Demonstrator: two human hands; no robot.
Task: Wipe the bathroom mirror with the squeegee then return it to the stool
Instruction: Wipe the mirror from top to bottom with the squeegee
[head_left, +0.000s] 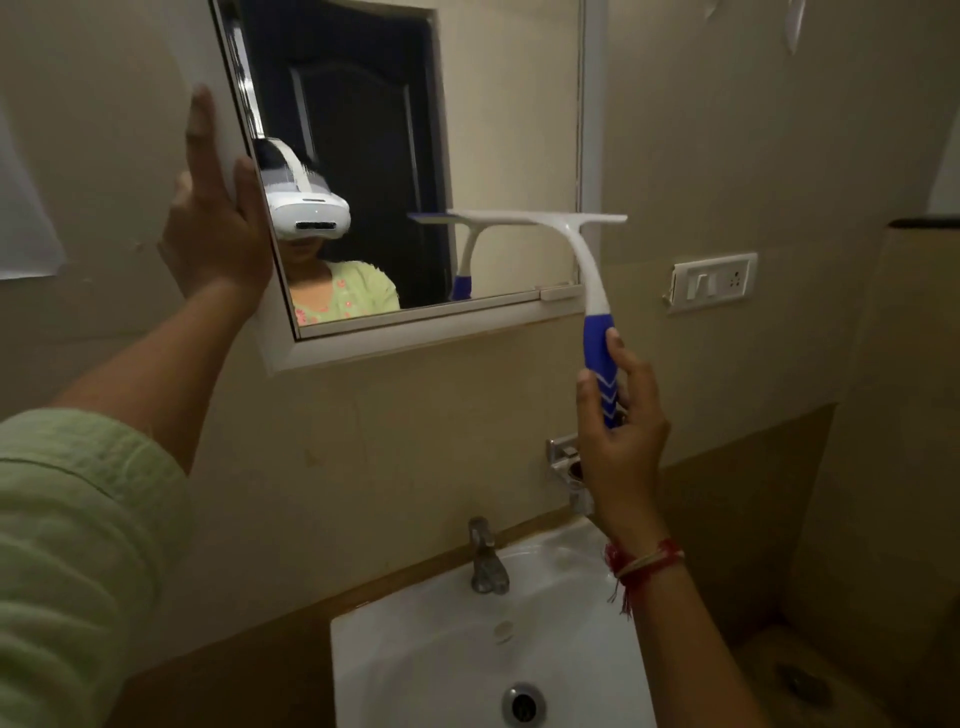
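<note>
Two grips clasped: left hand (218, 228) round mirror (498, 130) edge, right hand (623, 447) round squeegee (587, 260) handle.

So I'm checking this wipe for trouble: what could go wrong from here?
The right hand holds the squeegee low on its handle with a loose-looking grip; it could slip and fall into the sink. Its blade overhangs the right edge of the mirror, so it may catch the frame.

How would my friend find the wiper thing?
Look at the white-framed mirror above the sink. At its lower right corner, the right hand holds the squeegee. Unlike the grey tap below, it has a white T-shaped head and blue handle.
</note>
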